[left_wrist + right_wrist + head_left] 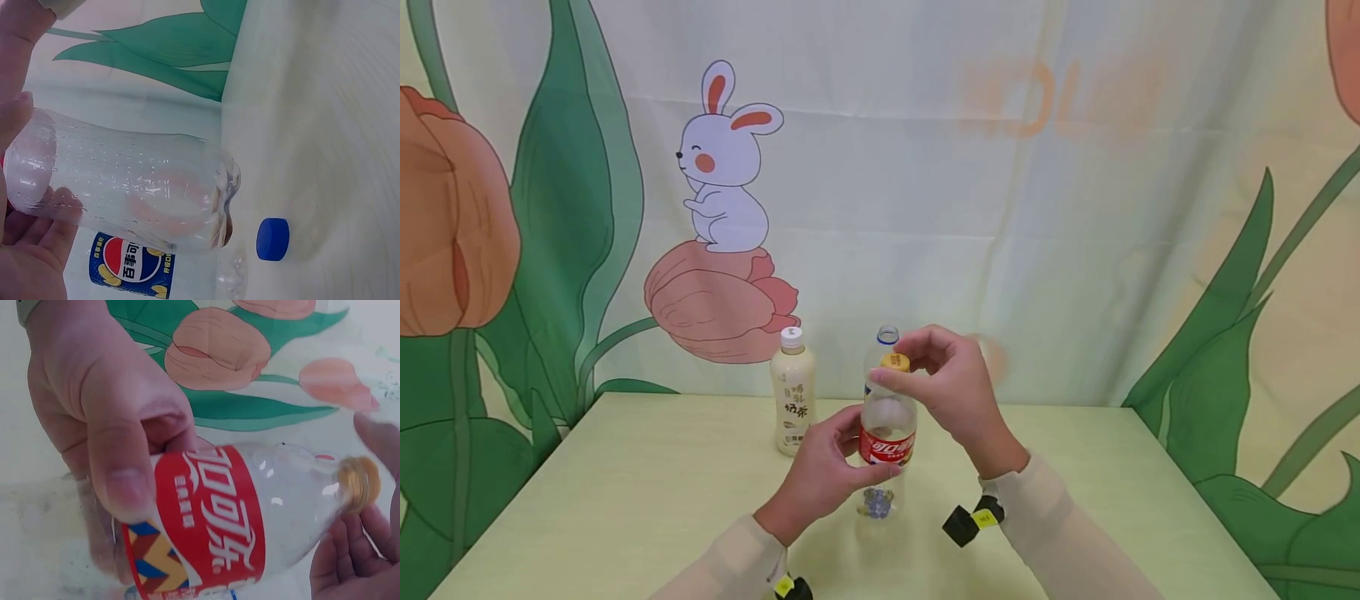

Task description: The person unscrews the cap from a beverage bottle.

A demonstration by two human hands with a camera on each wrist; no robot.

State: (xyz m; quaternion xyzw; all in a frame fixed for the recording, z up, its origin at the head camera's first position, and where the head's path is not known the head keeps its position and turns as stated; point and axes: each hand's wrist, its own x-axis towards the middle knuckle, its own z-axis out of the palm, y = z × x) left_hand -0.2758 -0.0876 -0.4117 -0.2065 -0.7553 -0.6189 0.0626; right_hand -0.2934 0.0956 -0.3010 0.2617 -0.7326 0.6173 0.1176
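My left hand (827, 462) grips a clear plastic cola bottle (889, 412) round its red label, thumb in front and fingers behind. The bottle stands upright in the head view, its yellow cap (370, 482) on the neck. Around that cap, my right hand (951, 379) has its thumb and fingers spread; in the right wrist view the thumb stands apart from the cap and the fingers lie close by the neck. Droplets cling inside the bottle's lower part in the left wrist view. Behind it stands a second clear bottle (131, 265) with a blue label, its mouth uncapped.
A milk tea bottle (793, 392) with a white cap stands left of the cola bottle. On the pale table (647, 483) lies a loose blue cap (273, 239). A curtain (880, 183) printed with a rabbit and tulips hangs behind the table.
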